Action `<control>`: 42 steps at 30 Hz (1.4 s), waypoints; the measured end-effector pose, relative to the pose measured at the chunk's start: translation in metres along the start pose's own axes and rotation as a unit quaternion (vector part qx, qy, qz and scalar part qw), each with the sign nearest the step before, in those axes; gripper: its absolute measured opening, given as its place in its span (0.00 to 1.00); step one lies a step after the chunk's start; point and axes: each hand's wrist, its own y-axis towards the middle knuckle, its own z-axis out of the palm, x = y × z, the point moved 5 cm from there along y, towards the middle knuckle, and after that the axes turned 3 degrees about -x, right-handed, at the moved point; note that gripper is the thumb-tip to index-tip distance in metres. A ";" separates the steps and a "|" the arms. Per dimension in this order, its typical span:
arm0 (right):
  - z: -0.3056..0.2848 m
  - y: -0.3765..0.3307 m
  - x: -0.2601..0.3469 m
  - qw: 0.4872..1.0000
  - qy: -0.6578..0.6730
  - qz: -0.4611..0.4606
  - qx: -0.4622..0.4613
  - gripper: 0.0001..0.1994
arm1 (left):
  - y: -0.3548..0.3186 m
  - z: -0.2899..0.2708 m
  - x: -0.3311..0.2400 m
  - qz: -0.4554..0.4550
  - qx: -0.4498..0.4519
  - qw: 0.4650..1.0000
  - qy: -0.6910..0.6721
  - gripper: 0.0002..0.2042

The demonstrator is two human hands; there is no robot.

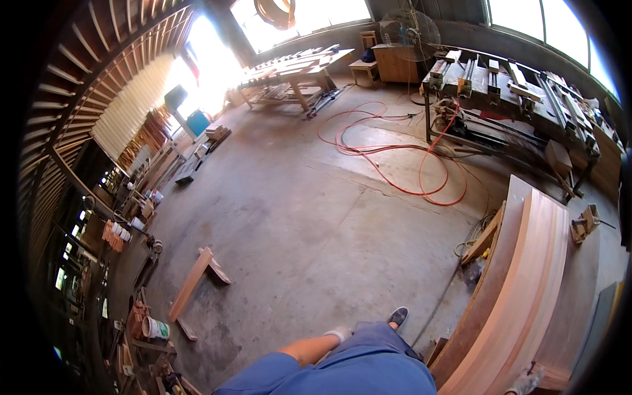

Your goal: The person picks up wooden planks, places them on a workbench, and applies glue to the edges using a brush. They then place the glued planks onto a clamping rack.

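Observation:
My left hand (340, 334), in a whitish glove, hangs beside my left thigh, and its fingers are hidden from me. At the lower right edge, my right hand (525, 381) wears a greyish glove. It rests at or just above the long workbench, close to a short wood block (552, 376); whether it grips the block I cannot tell. Long reddish-brown boards (510, 309) lie side by side along the bench (574, 309), bending with the lens. A wooden clamp-like piece with a metal rod (584, 224) sits at the far end.
Red hose (421, 192) lies looped on the concrete floor (283, 230). A rack table with metal bar clamps (500, 85) stands far right, near a fan (409, 36). Another worktable (299, 66) is at the back. Left are a wooden stand (193, 283) and a white bucket (156, 328).

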 end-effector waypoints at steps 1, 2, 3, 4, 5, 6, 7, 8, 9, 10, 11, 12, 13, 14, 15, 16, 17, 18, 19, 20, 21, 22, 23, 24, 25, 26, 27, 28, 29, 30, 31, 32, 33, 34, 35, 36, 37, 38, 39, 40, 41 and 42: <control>0.009 0.015 -0.027 0.997 -0.022 0.071 -0.001 0.34 | -0.001 -0.007 -0.009 0.009 -0.004 1.000 -0.009 0.24; 0.007 0.025 -0.053 0.988 -0.047 0.145 0.000 0.39 | -0.015 -0.022 -0.023 0.018 -0.003 1.000 -0.015 0.24; -0.046 0.030 -0.025 0.960 0.037 0.255 0.108 0.44 | -0.035 -0.022 -0.018 0.006 0.001 0.999 -0.031 0.24; -0.048 0.034 -0.039 0.936 0.033 0.335 0.101 0.45 | -0.036 -0.023 -0.013 0.001 -0.005 1.000 -0.028 0.25; -0.042 0.038 -0.051 0.906 0.028 0.411 0.095 0.47 | -0.034 -0.017 -0.006 -0.006 -0.010 1.000 -0.025 0.25; -0.026 0.044 -0.062 0.889 0.068 0.434 0.129 0.47 | -0.031 -0.006 0.004 -0.014 -0.013 1.000 -0.025 0.25; 0.002 0.048 -0.086 0.867 0.109 0.460 0.161 0.48 | -0.023 0.003 0.013 -0.018 -0.006 0.999 -0.027 0.25; 0.026 0.047 -0.098 0.838 0.151 0.486 0.199 0.48 | -0.016 0.008 0.024 -0.026 -0.003 0.999 -0.023 0.25; 0.027 0.049 -0.094 0.839 0.121 0.496 0.190 0.47 | -0.013 0.021 0.036 -0.036 0.005 0.999 -0.027 0.25; 0.026 0.051 -0.096 0.842 0.107 0.499 0.175 0.46 | -0.012 0.026 0.042 -0.027 -0.005 0.999 -0.036 0.25; 0.027 0.051 -0.096 0.848 0.099 0.494 0.164 0.45 | -0.012 0.030 0.049 -0.017 -0.015 0.999 -0.044 0.25; 0.024 0.052 -0.093 0.854 0.096 0.488 0.156 0.44 | -0.011 0.034 0.057 -0.007 -0.026 0.998 -0.052 0.25; 0.023 0.052 -0.090 0.858 0.096 0.482 0.152 0.43 | -0.011 0.041 0.065 -0.021 -0.017 0.999 -0.047 0.25; 0.021 0.053 -0.088 0.862 0.094 0.475 0.150 0.42 | -0.011 0.048 0.074 -0.036 -0.008 0.998 -0.041 0.25; 0.017 0.054 -0.087 0.867 0.095 0.469 0.143 0.41 | -0.010 0.048 0.076 -0.046 0.000 0.998 -0.036 0.25; 0.014 0.054 -0.083 0.873 0.096 0.458 0.140 0.40 | -0.008 0.047 0.075 -0.022 0.007 1.000 -0.006 0.24; 0.010 0.053 -0.078 0.877 0.097 0.450 0.135 0.39 | -0.009 0.045 0.074 0.002 0.014 1.000 0.024 0.24; 0.004 0.053 -0.077 0.883 0.099 0.441 0.127 0.38 | -0.012 0.047 0.069 0.027 0.025 0.998 0.053 0.24; -0.001 0.052 -0.073 0.889 0.104 0.429 0.123 0.37 | -0.013 0.046 0.066 0.020 0.041 0.997 0.063 0.23; -0.007 0.052 -0.068 0.894 0.112 0.417 0.118 0.36 | -0.013 0.042 0.062 0.013 0.057 0.996 0.074 0.23; -0.015 0.051 -0.063 0.900 0.122 0.404 0.110 0.35 | -0.011 0.034 0.056 0.008 0.071 0.994 0.084 0.22; -0.024 0.051 -0.058 0.906 0.134 0.388 0.101 0.35 | -0.009 0.026 0.051 -0.006 0.077 0.994 0.082 0.22; -0.033 0.049 -0.053 0.912 0.149 0.372 0.090 0.34 | -0.007 0.015 0.046 -0.021 0.083 0.993 0.081 0.22; -0.041 0.048 -0.045 0.916 0.170 0.354 0.080 0.33 | -0.004 0.003 0.042 -0.036 0.086 0.993 0.078 0.21; -0.049 0.050 -0.035 0.920 0.197 0.331 0.074 0.32 | -0.002 -0.011 0.037 -0.035 0.053 0.997 0.049 0.22; -0.058 0.049 -0.022 0.921 0.229 0.308 0.067 0.31 | 0.001 -0.027 0.032 -0.034 0.021 0.999 0.021 0.22; -0.070 0.049 -0.009 0.921 0.264 0.281 0.061 0.30 | 0.002 -0.045 0.025 -0.033 -0.008 0.999 -0.006 0.22; -0.078 0.047 0.005 0.915 0.303 0.258 0.064 0.29 | 0.002 -0.073 0.011 0.000 -0.015 1.000 0.005 0.22; -0.089 0.045 0.024 0.909 0.340 0.231 0.070 0.28 | 0.002 -0.104 -0.007 0.031 -0.016 0.999 0.012 0.23; -0.102 0.043 0.049 0.898 0.382 0.204 0.079 0.27 | 0.000 -0.136 -0.028 0.027 -0.005 0.999 0.029 0.22; -0.110 0.041 0.087 0.882 0.426 0.167 0.107 0.27 | 0.025 -0.139 -0.013 0.100 -0.082 0.990 0.057 0.22; -0.125 0.034 0.112 0.867 0.460 0.145 0.129 0.26 | -0.012 -0.194 -0.064 0.100 -0.065 0.992 0.040 0.21; -0.139 0.026 0.158 0.843 0.499 0.110 0.167 0.25 | -0.011 -0.213 -0.066 0.157 -0.115 0.978 0.070 0.19; -0.155 0.014 0.199 0.821 0.529 0.083 0.201 0.24 | -0.022 -0.240 -0.080 0.167 -0.149 0.973 0.062 0.16; -0.172 0.000 0.241 0.796 0.555 0.055 0.236 0.23 | -0.042 -0.268 -0.098 0.222 -0.226 0.947 0.061 0.13; -0.189 -0.017 0.283 0.777 0.569 0.025 0.267 0.22 | -0.054 -0.291 -0.111 0.274 -0.236 0.927 0.096 0.15; -0.206 -0.039 0.327 0.757 0.581 -0.010 0.299 0.21 | -0.071 -0.309 -0.118 0.322 -0.250 0.903 0.133 0.18; -0.222 -0.061 0.371 0.742 0.584 -0.053 0.326 0.21 | -0.091 -0.321 -0.121 0.363 -0.295 0.872 0.147 0.20; -0.242 -0.086 0.413 0.739 0.575 -0.104 0.335 0.20 | -0.109 -0.332 -0.124 0.404 -0.338 0.835 0.161 0.22; -0.264 -0.110 0.453 0.744 0.558 -0.158 0.333 0.19 | -0.128 -0.342 -0.127 0.454 -0.359 0.799 0.165 0.23; -0.301 -0.141 0.501 0.750 0.555 -0.210 0.293 0.21 | -0.144 -0.348 -0.125 0.496 -0.377 0.764 0.166 0.25; -0.308 -0.161 0.531 0.783 0.464 -0.271 0.313 0.21 | -0.159 -0.357 -0.122 0.526 -0.419 0.719 0.177 0.25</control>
